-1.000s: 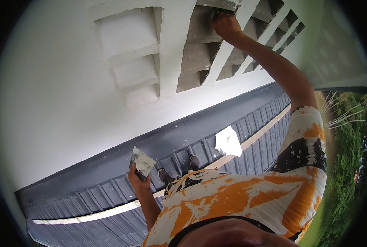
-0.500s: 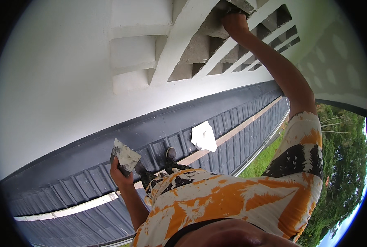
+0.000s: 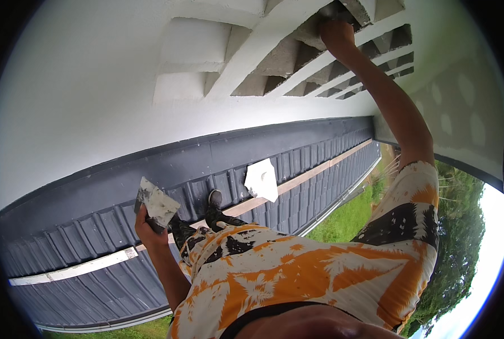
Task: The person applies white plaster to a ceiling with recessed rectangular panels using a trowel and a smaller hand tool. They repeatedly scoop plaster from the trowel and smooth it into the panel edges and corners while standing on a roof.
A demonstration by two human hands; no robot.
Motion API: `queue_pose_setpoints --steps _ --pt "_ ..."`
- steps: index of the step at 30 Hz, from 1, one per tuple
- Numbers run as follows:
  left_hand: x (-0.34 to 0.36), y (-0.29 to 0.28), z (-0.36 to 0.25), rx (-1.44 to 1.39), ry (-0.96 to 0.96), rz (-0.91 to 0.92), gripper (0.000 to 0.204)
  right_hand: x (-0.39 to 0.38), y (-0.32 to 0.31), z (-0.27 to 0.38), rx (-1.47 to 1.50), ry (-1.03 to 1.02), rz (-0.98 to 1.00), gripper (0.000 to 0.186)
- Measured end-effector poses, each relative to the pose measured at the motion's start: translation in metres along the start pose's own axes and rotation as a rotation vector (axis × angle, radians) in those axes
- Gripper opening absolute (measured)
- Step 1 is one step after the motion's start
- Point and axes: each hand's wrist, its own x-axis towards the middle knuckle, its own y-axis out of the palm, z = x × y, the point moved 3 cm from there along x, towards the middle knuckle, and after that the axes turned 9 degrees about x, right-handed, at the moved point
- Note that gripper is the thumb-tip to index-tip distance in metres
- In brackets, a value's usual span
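One smeared board (image 3: 160,204) above the roof (image 3: 93,234), left hand (image 3: 150,230) fingers closed round its edge, seemingly keeping the coated face upward; right hand (image 3: 338,38) raised into a wall recess (image 3: 310,33), finger opening and any hold hidden.

I'm standing on a ribbed roof (image 3: 308,204), its metal-looking surface giving off a dull sheen. On it, a wooden strip (image 3: 314,172) is showing a plain matt face. Above the roof, the wall (image 3: 93,121) is looking smooth and matt, its recesses (image 3: 277,56) showing rough, concrete-like faces. Over the roof I'm holding a plate (image 3: 150,195) wearing uneven, matt paste (image 3: 162,210).
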Motion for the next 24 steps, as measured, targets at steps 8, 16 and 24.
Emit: queue_pose_setpoints --steps 8,16,24 --pt "0.004 -0.012 0.002 -0.064 0.038 0.083 0.032 0.011 0.021 -0.018 -0.044 0.057 0.006 0.012" --pt "0.002 -0.013 -0.010 -0.040 0.036 0.014 0.033 0.017 0.017 -0.016 -0.004 0.088 -0.005 0.012" --pt "0.008 -0.012 -0.017 -0.014 0.060 0.039 0.032 0.012 0.013 -0.018 -0.042 0.071 -0.076 0.011"
